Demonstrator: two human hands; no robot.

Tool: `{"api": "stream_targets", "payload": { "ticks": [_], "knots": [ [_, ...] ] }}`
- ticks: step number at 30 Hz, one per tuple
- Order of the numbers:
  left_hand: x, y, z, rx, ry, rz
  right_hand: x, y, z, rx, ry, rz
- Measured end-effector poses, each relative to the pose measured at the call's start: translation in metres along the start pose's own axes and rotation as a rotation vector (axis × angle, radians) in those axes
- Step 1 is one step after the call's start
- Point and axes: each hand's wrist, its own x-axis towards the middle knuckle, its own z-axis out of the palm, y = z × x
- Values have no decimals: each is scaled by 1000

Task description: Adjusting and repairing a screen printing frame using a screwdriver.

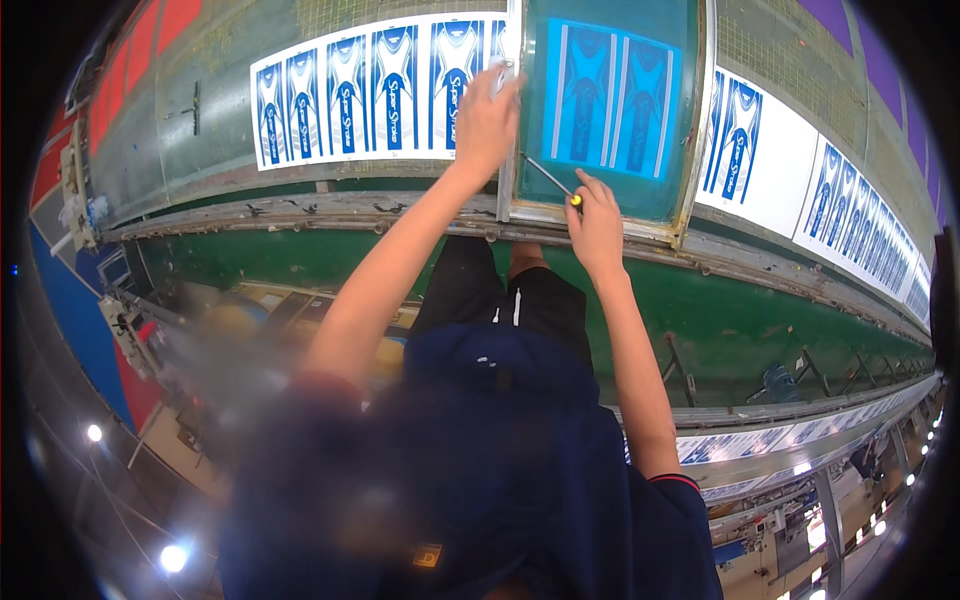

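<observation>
A printing screen (608, 190) in a metal frame lies across the long table, its teal mesh showing two blue panels with patterned designs. My right hand (597, 222) is closed on a thin screwdriver (548, 178) with a yellow end, its shaft slanting toward the frame's left bar. At that bar is my left hand (486, 125), its fingers bent together and slightly blurred. Something small and pale shows at its fingertips, too unclear to name. Under and beside this hand lies a white sheet (338, 95) printed with blue and white panels.
More printed sheets (865, 205) run along the table to the right. A metal rail (330, 208) borders its near edge, above a green floor (250, 258). At the left stand machine parts (130, 330). Another long table with printed sheets (770, 440) lies behind me.
</observation>
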Motion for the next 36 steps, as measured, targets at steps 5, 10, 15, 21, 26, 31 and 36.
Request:
{"api": "stream_targets", "payload": {
  "ticks": [5,10,15,21,26,31,36],
  "knots": [
    [55,-23,21,-280,117,-683,8,-4,-11,43,-19,46],
    [54,-18,41,-380,165,-772,3,-3,-22,41,54,103],
    [53,-13,42,-404,208,-724,8,-21,-38,89,40,272],
    [51,-16,39,-419,196,-748,60,-28,-41,53,104,217],
    [57,-10,30,-436,57,-891,127,-24,-54,10,76,251],
    [81,-18,24,-208,87,-571,188,0,-64,-171,25,59],
    [117,-48,20,91,-142,208,231,5,-64,-284,-150,89]
  ]
}}
